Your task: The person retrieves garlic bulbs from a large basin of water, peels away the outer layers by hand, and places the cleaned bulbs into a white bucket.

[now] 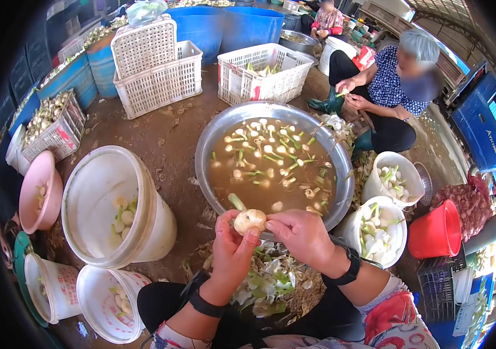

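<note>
Between my two hands is a pale garlic bulb (249, 221) with a short green stem pointing up and left. My left hand (231, 251) grips it from the left and below, thumb on its front. Fingertips of my right hand (305, 237) pinch its right side. Just beyond stands a wide metal basin (204, 152) of brown water, with many garlic bulbs (267, 157) floating in it. Below my hands lies a heap of peelings (271, 279), white and green.
White buckets with some bulbs stand at left (166, 227) and right (402, 239). A red bucket (434, 230) is farther right. White crates (158, 87) stand behind the basin. Across it, a seated person (402, 81) holds a bulb. Another person (328, 20) sits farther back.
</note>
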